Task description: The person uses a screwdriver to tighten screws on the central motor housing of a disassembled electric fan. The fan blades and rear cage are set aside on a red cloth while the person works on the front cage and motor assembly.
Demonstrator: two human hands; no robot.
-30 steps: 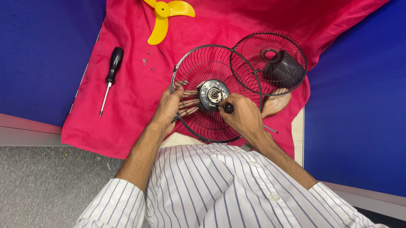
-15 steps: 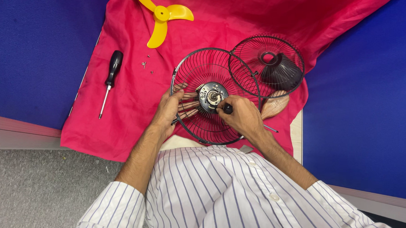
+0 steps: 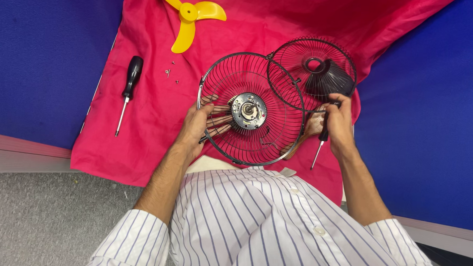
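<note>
A black wire fan guard (image 3: 260,86) with a silver motor hub (image 3: 248,110) at its centre lies on a pink cloth (image 3: 147,118). My left hand (image 3: 197,127) grips the guard's left side, fingers poking through the wires. My right hand (image 3: 339,124) is off to the right of that guard, closed around a small black-handled screwdriver (image 3: 321,139) whose tip points down toward me. A second wire guard (image 3: 304,51) with a black cone-shaped motor cover (image 3: 329,78) overlaps the first at its upper right, just above my right hand.
A yellow three-blade fan propeller (image 3: 191,16) lies at the top of the cloth. A larger black-handled screwdriver (image 3: 128,88) rests at the cloth's left edge, with a few small screws (image 3: 170,73) near it. Blue surface (image 3: 38,55) flanks the cloth on both sides.
My right hand has pulled away from the motor hub to the right, carrying the small screwdriver. The left hand stays on the guard's left side.
</note>
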